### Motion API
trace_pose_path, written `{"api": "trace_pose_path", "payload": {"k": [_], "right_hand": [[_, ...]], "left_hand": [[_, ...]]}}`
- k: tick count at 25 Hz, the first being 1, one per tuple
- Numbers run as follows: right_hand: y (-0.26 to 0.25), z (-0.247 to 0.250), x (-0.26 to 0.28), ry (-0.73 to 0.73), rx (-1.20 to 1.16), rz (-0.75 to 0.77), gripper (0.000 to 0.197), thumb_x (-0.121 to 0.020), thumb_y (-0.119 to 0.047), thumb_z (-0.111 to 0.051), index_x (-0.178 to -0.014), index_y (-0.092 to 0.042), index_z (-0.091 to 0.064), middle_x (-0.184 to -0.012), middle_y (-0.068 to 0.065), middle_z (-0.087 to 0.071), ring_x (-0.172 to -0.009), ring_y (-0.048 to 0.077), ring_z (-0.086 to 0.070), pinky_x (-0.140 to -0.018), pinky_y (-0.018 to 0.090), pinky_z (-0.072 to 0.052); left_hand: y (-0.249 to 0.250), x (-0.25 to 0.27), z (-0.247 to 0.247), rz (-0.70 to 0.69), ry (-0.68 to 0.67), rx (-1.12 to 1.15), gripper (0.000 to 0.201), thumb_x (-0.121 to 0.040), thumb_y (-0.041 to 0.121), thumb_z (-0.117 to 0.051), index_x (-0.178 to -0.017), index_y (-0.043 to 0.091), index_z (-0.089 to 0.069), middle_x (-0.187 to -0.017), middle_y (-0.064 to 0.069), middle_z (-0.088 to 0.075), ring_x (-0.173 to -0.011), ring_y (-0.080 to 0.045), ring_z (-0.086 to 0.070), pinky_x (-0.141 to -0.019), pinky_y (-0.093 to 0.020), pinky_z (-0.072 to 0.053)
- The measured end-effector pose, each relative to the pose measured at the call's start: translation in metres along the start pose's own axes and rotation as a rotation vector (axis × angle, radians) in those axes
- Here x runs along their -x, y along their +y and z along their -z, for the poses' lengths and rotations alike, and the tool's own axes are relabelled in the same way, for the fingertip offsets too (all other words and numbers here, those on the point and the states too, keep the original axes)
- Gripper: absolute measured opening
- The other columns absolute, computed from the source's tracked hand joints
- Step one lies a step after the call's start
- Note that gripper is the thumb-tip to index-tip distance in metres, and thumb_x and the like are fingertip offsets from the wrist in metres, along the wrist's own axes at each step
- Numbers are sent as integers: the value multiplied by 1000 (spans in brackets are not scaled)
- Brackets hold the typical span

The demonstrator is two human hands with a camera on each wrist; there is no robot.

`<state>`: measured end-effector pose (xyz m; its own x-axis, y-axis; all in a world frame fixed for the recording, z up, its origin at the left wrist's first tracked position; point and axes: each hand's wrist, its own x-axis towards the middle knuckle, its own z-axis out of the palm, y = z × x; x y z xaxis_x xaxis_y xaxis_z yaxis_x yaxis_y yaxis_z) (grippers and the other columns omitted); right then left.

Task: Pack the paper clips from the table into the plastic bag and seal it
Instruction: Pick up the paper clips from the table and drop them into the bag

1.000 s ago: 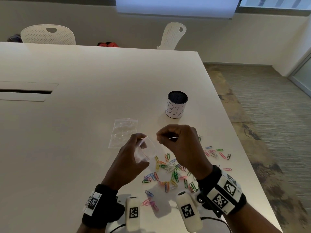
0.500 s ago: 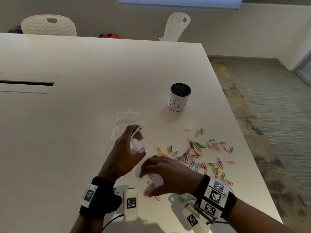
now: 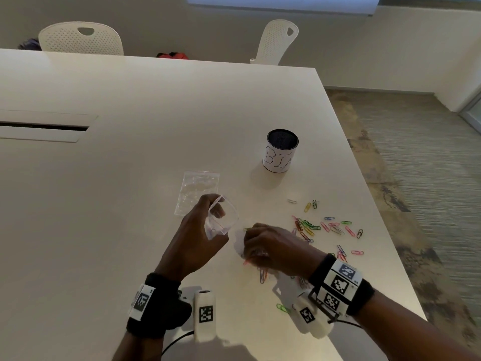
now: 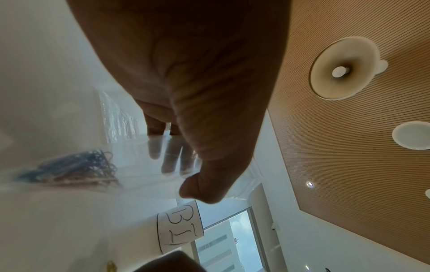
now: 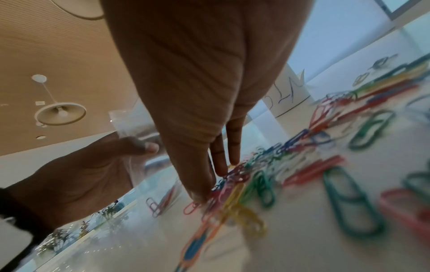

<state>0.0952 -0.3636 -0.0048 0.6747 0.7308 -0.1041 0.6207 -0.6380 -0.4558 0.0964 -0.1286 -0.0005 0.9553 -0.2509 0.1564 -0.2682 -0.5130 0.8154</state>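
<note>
Right now our left hand (image 3: 197, 230) grips the small clear plastic bag (image 3: 222, 217) by its rim, mouth held open above the desk, w/ a few clips already inside per the left wrist view. Our right hand (image 3: 273, 250) is down on the pile of coloured paper clips (image 5: 235, 176), straight fingertips (image 5: 217, 165) pressing on them; nothing pinched yet as far as we can tell. To do this well we'd rake several together, pinch firmly, lift, then drop them over the mouth w/o brushing the rim. Plenty still lie scattered to the right. The pale smooth desk (image 3: 130, 178) also carries a spare flat clear bag (image 3: 197, 190) and a white cup marked "BIN" (image 3: 281, 152); white chairs (image 3: 83, 39) beyond, carpet at right.
</note>
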Motion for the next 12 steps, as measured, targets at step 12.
{"api": "trace_pose_path", "payload": {"k": [12], "right_hand": [[5,13,-2,-18,36,-223,31,-96,-33,-68,-126,-24,-66,-134,0,-55,-116,15,-56,-95,33,-57]], "left_hand": [[0,-3,-3,9,-23,-19,59,-81,11,-78,-129,26,-47,-108,10,-61,-106,-8,-60,-84,-12,-46]]}}
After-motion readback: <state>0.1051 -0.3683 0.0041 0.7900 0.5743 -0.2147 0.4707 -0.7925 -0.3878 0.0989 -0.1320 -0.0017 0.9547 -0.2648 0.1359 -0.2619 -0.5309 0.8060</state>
